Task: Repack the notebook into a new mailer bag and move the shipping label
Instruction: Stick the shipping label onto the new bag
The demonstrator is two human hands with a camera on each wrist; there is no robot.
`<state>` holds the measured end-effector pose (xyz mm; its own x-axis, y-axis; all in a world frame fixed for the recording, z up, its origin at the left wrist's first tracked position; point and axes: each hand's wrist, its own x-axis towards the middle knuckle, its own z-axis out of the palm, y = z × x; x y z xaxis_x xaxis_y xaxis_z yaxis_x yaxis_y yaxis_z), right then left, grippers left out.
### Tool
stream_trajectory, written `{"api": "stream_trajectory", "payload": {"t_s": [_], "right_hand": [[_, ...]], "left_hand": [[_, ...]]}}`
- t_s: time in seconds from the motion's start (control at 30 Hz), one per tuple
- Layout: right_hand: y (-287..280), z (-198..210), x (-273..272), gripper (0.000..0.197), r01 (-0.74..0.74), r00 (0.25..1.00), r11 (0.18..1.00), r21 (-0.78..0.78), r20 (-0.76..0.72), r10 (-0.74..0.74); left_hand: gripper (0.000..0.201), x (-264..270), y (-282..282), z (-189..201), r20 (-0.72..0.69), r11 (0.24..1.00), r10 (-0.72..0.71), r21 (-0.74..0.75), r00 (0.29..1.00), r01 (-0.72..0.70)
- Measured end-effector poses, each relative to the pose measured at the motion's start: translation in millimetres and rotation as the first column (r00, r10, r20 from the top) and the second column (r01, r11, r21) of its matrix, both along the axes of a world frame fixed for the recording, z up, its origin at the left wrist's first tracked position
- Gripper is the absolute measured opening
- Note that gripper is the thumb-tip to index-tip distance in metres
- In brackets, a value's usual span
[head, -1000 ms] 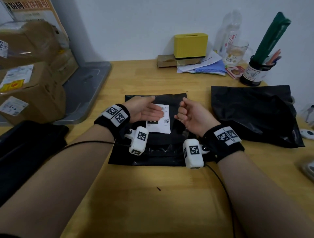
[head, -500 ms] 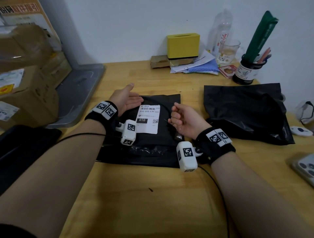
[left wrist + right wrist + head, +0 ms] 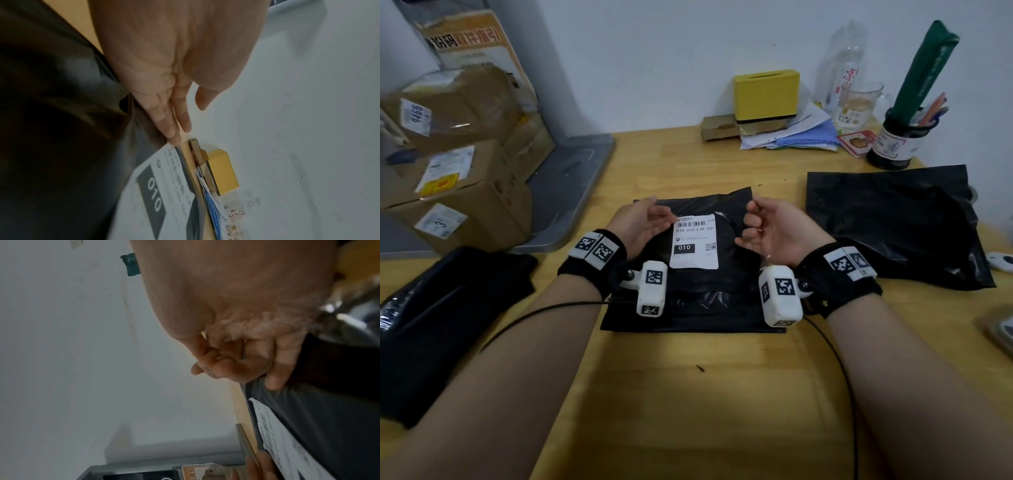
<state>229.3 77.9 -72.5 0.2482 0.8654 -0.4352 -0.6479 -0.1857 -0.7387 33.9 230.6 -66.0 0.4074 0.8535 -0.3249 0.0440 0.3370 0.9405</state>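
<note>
A black mailer bag (image 3: 715, 294) lies flat mid-table with a white shipping label (image 3: 694, 241) marked 010 stuck on top. No notebook shows. My left hand (image 3: 654, 217) is at the label's top-left corner; in the left wrist view its straight fingers (image 3: 174, 128) touch that corner of the label (image 3: 160, 186). My right hand (image 3: 755, 222) hovers right of the label with fingers curled and nothing in them; in the right wrist view the little finger (image 3: 275, 382) touches the bag (image 3: 329, 410). A second, crumpled black mailer bag (image 3: 893, 222) lies to the right.
Cardboard boxes (image 3: 458, 192) and a grey tray (image 3: 571, 192) fill the left. A black pouch (image 3: 431, 325) lies front left. At the back stand a yellow box (image 3: 767, 94), papers (image 3: 791, 133), a glass (image 3: 859, 102) and a pen cup (image 3: 893, 144).
My left hand has come back from the bag's left side to the label's top-left corner. My right hand stays curled and has shifted slightly right of the label.
</note>
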Motion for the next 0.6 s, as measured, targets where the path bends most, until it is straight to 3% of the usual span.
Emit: {"api": "stream_trajectory", "payload": {"t_s": [0.1,0.2,0.3,0.37,0.43,0.6], "right_hand": [[-0.2,-2.0,0.2,0.034,0.017,1.000,1.000,-0.005,-0.021,-0.017],[-0.4,-3.6,-0.8,0.035,0.019,0.999,1.000,-0.012,-0.031,-0.020],[-0.4,-4.6,0.1,0.036,0.009,0.999,1.000,-0.012,-0.040,-0.009],[-0.6,-6.2,1.1,0.036,0.000,0.999,1.000,-0.008,-0.042,0.000],[-0.3,-7.9,1.8,0.037,-0.008,0.999,1.000,-0.005,-0.047,0.008],[-0.5,-12.2,5.7,0.038,-0.031,0.994,1.000,0.005,-0.107,0.031]], "left_hand": [[0.037,-8.7,-2.5,11.7,-0.051,0.997,-0.066,-0.041,0.997,0.064],[0.042,0.6,-11.4,35.6,-0.105,0.970,-0.240,-0.073,0.965,0.233],[0.051,26.5,-28.3,43.6,-0.202,0.886,-0.461,-0.163,0.864,0.434],[0.055,40.9,-35.2,36.5,-0.310,0.857,-0.514,-0.210,0.800,0.470],[0.052,49.0,-32.6,29.5,-0.304,0.876,-0.478,-0.237,0.824,0.421],[0.047,58.8,-14.9,28.0,-0.132,0.905,-0.373,-0.268,0.918,0.330]]}}
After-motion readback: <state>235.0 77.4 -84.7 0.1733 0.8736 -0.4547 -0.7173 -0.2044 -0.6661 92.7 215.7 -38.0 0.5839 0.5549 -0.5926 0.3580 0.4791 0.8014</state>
